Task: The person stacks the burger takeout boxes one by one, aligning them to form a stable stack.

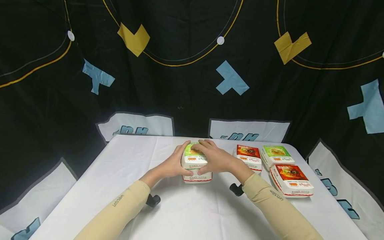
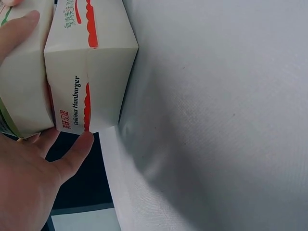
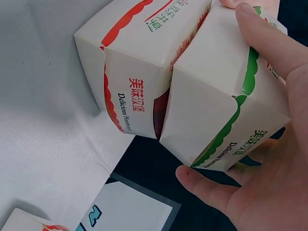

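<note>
Near the far edge of the table two burger boxes are stacked in front of me. The upper one, a green-topped burger box, lies on a red-trimmed burger box. My left hand holds the green-topped box from the left, thumb at its front. From the right, my right hand grips the same box, fingers over the top and thumb at the front. In the left wrist view, one fingertip reaches the lower box's far corner. A wedge of red lid shows between the boxes in the right wrist view.
On the table's right side stand another red-topped box, a second green-topped box and a nearer red-topped box. A white cloth covers the table. Behind it hangs a black curtain.
</note>
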A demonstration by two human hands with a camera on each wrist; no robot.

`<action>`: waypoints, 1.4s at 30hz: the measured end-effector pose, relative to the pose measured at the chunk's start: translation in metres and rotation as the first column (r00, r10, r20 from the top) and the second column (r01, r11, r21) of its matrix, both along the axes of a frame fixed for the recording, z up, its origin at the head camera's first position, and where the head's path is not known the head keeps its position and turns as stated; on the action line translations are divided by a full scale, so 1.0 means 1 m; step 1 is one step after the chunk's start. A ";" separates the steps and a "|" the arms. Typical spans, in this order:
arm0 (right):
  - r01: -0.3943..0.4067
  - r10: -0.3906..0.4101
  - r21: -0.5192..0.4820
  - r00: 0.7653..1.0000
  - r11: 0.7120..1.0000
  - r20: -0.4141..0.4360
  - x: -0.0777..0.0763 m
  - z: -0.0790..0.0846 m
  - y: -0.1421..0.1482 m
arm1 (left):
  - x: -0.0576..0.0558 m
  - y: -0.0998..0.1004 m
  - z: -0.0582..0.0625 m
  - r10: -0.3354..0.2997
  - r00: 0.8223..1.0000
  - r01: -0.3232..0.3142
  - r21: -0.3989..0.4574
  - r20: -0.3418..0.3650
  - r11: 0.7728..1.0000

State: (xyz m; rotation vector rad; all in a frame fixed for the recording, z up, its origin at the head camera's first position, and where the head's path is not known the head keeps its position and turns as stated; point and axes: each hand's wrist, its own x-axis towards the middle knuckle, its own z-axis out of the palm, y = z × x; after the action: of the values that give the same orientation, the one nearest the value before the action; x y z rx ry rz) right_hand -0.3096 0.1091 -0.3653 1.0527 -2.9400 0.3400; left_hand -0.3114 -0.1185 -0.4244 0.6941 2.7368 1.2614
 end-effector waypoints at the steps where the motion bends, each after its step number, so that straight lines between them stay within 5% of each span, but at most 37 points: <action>1: 0.001 -0.001 -0.003 1.000 1.000 0.002 0.000 0.000 0.000 | 0.000 0.000 0.000 0.000 1.000 0.000 0.000 0.001 1.000; 20: 0.023 -0.024 -0.033 1.000 0.999 -0.007 0.003 0.006 0.013 | -0.004 -0.001 0.004 -0.022 1.000 0.022 -0.001 -0.012 1.000; 42: 0.040 -0.038 -0.107 0.999 0.993 0.016 0.007 0.007 0.059 | -0.004 0.000 -0.001 -0.005 1.000 0.005 0.018 0.010 1.000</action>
State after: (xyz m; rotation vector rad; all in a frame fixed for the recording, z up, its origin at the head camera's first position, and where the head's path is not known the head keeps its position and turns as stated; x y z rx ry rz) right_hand -0.3024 0.1681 -0.3582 0.9827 -2.9120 0.5003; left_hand -0.3155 -0.1189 -0.4259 0.6941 2.7175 1.2860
